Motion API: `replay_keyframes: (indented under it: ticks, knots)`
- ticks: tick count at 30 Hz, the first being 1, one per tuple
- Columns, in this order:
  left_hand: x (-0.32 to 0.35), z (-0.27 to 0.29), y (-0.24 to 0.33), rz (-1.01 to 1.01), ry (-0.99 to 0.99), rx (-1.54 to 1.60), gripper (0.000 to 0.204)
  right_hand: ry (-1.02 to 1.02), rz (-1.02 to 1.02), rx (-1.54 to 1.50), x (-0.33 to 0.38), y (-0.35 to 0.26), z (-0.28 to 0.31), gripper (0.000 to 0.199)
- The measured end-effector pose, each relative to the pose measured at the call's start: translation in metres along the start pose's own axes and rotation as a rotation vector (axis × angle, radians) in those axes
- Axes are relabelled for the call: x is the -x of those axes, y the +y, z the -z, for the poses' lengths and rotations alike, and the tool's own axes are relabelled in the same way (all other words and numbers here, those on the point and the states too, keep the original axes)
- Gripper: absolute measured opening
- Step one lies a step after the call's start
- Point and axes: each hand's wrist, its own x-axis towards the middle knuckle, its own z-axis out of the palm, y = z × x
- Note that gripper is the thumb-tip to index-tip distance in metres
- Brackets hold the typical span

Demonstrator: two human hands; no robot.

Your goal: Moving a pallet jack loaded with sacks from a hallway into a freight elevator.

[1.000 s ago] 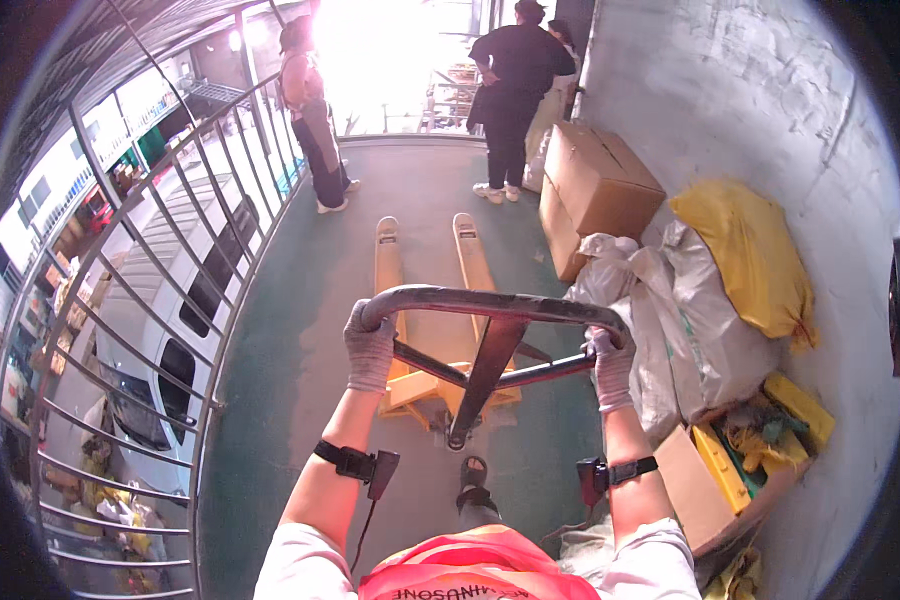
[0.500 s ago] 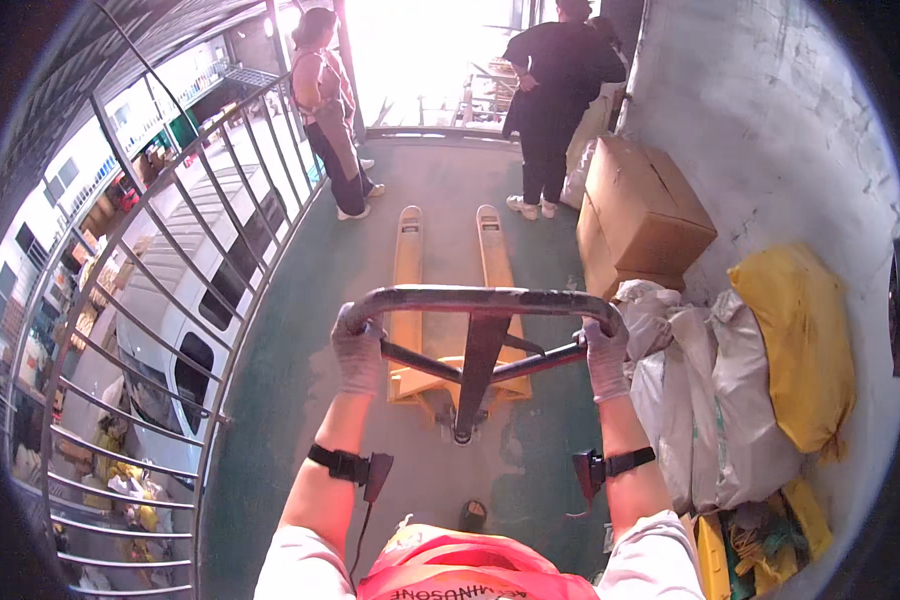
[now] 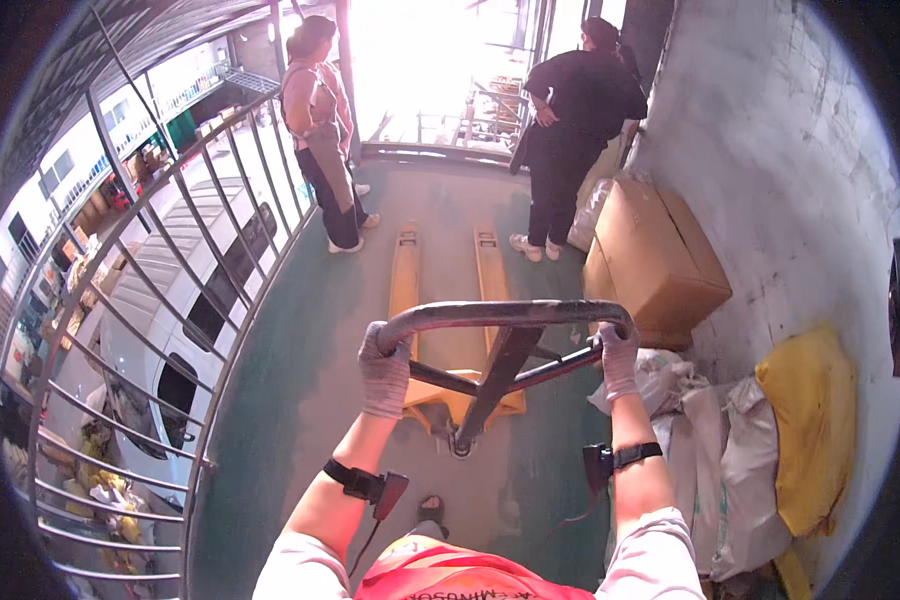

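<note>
Both my gloved hands grip the black looped handle of a yellow pallet jack. My left hand is closed round the handle's left corner, and my right hand round its right corner. From the handle a dark shaft runs down to the pallet jack's yellow body. Its two forks point away from me along the floor, with no load on them. Each of my wrists carries a black strap with a small device.
Two people stand ahead: one at the left railing, one in black at the right. A cardboard box, white sacks and a yellow sack line the right wall. Beyond the metal railing a white van stands lower down.
The handle and both hands have swung slightly right in view. People, box and sacks now sit lower in the picture, and a foot shows farther left.
</note>
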Motion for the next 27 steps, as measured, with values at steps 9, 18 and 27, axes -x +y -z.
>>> replay_keyframes:
  ticks: [9, 18, 27]
  knots:
    - [-0.078, -0.041, -0.02, 0.002, 0.034, -0.001, 0.012, 0.039, -0.011, 0.009, -0.114, 0.033, -0.049, 0.01]
    - [-0.19, -0.07, -0.062, -0.012, 0.085, -0.032, 0.012, -0.064, -0.021, 0.101, -0.228, 0.078, -0.101, 0.018]
    - [-0.251, -0.099, -0.077, -0.042, 0.211, -0.027, 0.013, -0.185, -0.08, 0.033, -0.333, 0.104, -0.165, 0.015]
